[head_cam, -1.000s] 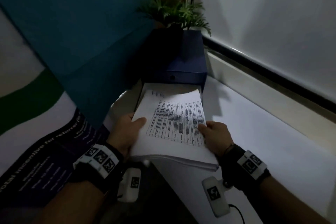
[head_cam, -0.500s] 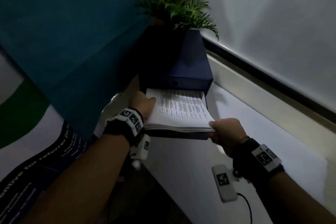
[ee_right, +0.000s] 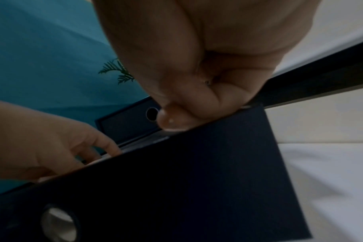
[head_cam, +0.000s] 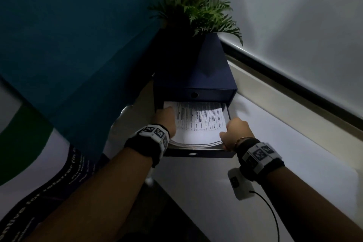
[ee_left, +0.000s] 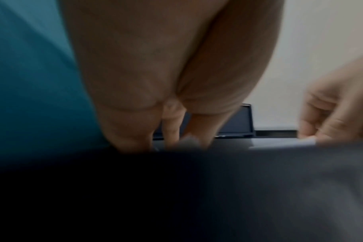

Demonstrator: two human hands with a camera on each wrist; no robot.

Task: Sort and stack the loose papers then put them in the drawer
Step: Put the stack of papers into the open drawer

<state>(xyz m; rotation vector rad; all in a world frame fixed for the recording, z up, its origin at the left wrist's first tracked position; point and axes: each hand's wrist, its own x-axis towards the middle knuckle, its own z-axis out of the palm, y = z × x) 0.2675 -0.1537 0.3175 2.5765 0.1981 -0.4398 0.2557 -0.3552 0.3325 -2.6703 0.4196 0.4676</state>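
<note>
Dim light, wrist views soft. Stack of printed papers lying inside the pulled-out lower drawer of a dark blue drawer box; far edge of stack tucked under the box's upper drawer front, near edge just behind the lower drawer's front panel. Top sheet printed with a table of small text, slightly bowed.

Left hand at left side of stack, inside the drawer; fingers pointing down onto the paper edge, fairly straight and close together, pressing on the sheets rather than wrapped round them.

Right hand at the near right corner of stack; fingers curled tight, thumb against the top edge of the drawer's front panel, pinching the corner of the papers there. Exact depth of hold not resolvable.

Drawer box standing on a white tabletop. Potted green plant behind and partly over the box. Teal panel to the left. White wall with a dark strip to the right.
</note>
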